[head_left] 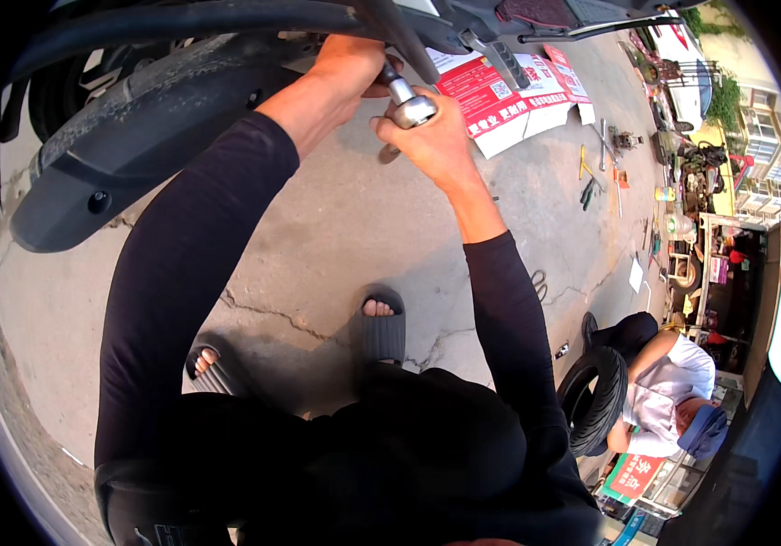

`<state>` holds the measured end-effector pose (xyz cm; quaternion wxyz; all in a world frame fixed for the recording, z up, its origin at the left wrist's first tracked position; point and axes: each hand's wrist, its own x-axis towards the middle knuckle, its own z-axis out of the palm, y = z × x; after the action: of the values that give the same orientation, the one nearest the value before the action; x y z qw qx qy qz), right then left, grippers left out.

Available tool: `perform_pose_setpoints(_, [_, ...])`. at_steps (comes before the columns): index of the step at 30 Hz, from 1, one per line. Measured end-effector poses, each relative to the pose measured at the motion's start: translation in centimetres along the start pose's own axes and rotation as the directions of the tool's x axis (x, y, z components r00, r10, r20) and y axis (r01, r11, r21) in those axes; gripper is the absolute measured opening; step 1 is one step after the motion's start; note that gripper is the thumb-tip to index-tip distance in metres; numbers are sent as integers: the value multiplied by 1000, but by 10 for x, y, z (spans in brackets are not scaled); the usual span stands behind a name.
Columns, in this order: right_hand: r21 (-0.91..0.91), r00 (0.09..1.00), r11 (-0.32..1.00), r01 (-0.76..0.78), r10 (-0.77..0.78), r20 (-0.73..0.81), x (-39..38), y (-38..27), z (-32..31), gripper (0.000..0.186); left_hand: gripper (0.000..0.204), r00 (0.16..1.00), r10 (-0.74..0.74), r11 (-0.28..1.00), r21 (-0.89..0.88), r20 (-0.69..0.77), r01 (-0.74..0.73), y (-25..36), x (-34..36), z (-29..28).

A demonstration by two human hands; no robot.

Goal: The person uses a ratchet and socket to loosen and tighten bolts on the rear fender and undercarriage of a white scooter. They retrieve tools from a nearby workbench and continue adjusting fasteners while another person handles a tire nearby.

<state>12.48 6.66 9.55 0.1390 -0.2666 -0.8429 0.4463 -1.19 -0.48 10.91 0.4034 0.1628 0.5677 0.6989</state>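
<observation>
In my right hand (440,146) is a ratchet wrench (415,111), the fingers closed around its round silver head. Its shaft slants up and left toward my left hand (351,68). The left fingers curl around the dark end of the wrench, partly hidden below the scooter's underside. Both hands are close together beneath the scooter, just right of its wheel (149,91) and black mudguard (72,196). A metal foot peg (497,59) sticks out of the scooter to the right of my hands. Where the wrench meets the scooter, if it does, is hidden.
A red and white cardboard sheet (522,96) lies on the cracked concrete beyond my right hand. Several hand tools, among them a yellow-handled one (583,162), lie farther right. At the lower right a person (668,396) in a blue cap crouches holding a tyre (595,400).
</observation>
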Motion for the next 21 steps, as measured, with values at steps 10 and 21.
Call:
perform_pose_setpoints(10, [-512,884,811,282,-428,-191,-3,10,-9,22,24,983,-151,989,25,100,149,6,0,-3])
perform_pose_setpoints(21, [216,999,976,20,-12,-35,-18,16,6,18,20,972,-135,956,-234,190,178,-6,7,2])
